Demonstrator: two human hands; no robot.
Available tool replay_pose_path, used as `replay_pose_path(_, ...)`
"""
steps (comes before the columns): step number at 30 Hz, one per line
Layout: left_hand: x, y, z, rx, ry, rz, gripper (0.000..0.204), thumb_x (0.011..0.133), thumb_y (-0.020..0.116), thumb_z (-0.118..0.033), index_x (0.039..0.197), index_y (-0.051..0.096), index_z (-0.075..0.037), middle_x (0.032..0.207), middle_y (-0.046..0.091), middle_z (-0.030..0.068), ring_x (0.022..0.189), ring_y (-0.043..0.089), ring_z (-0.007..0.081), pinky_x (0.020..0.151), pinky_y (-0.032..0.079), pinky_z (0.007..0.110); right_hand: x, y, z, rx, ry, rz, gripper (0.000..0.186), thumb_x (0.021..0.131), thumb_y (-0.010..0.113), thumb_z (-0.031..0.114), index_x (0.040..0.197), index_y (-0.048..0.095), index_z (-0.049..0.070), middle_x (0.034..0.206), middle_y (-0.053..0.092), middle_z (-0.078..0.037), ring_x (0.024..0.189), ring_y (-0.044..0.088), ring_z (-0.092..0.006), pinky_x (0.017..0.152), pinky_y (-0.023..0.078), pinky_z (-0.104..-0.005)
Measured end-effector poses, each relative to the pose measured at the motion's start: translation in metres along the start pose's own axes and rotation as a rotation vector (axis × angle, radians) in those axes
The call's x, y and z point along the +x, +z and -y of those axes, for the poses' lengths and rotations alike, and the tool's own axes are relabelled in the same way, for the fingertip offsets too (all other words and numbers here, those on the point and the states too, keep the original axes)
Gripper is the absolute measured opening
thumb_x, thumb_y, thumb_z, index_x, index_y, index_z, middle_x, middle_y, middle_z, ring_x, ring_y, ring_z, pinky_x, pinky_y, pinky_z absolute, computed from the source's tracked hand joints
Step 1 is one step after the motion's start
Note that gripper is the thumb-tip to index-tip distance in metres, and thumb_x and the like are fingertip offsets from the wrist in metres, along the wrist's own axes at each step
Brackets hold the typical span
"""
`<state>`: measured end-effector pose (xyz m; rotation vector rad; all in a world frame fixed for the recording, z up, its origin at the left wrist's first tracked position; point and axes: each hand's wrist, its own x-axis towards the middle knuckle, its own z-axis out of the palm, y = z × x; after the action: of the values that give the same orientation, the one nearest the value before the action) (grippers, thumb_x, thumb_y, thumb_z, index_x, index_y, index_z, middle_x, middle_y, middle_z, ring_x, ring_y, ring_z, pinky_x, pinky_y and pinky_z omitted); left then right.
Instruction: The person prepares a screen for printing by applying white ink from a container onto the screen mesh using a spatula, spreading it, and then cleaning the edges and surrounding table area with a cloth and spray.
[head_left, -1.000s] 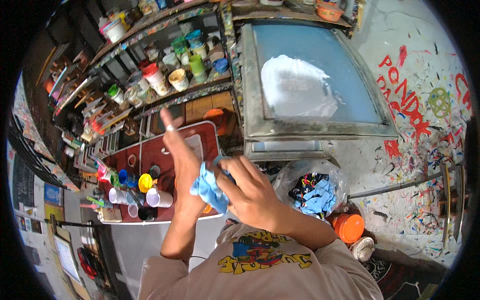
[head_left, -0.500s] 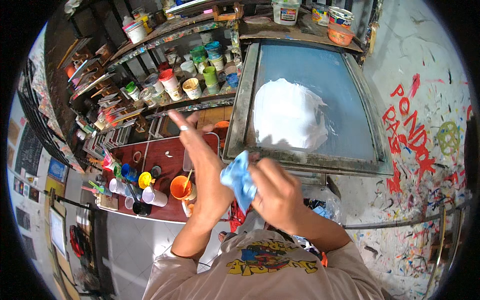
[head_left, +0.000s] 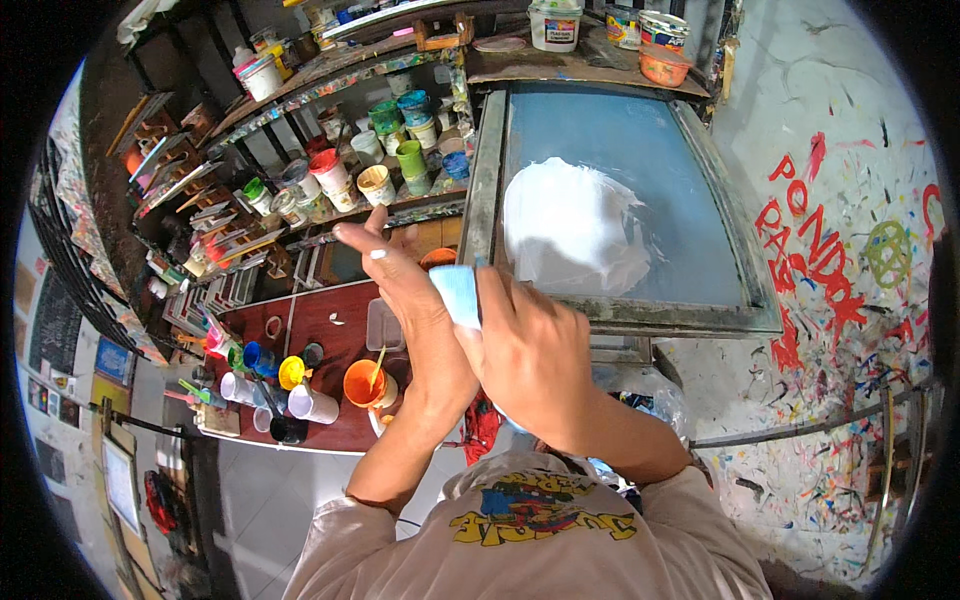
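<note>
My left hand is raised in the middle of the view with its fingers stretched out. A white smear shows near its fingertips. Folded over the edge of that hand is a light blue cloth, gripped and pressed there by my right hand. Just beyond both hands lies a framed printing screen with blue-grey mesh. A broad patch of white paint covers the left part of the mesh.
On the left, a dark red table bears an orange paint cup, a yellow cup and white cups. Paint-stained shelves behind it hold several tubs. A paint-splashed wall stands on the right.
The cloth, loose and crumpled before, now lies flat against my left hand. My right hand has moved in to touch the left one.
</note>
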<state>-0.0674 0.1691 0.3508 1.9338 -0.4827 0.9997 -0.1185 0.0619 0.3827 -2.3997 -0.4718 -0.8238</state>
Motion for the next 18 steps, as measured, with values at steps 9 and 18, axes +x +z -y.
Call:
replay_pose_path(9,0.001,0.015,0.001,0.024,-0.046,0.049,0.083,0.103,0.048,-0.012,0.155,-0.013,0.008,0.154,0.018,0.0357,0.128,0.042,0.0410,0.112,0.030,0.049,0.022,0.009,-0.015,-0.052,0.222,-0.046,0.028,0.093,0.062,0.028,0.098,0.061,0.001,0.073,0.068,-0.021,0.067,0.069,-0.0409,0.062,0.055,-0.0517)
replay_pose_path(18,0.009,0.001,-0.017,-0.076,-0.043,0.160,0.131,0.070,0.083,-0.003,0.155,-0.016,0.005,0.156,0.010,0.0366,0.136,0.030,0.0487,0.113,0.028,0.053,0.028,-0.014,-0.053,-0.111,0.237,-0.293,0.025,0.095,0.060,0.025,0.100,0.063,0.001,0.071,0.068,-0.020,0.063,0.068,-0.0391,0.058,0.053,-0.0503)
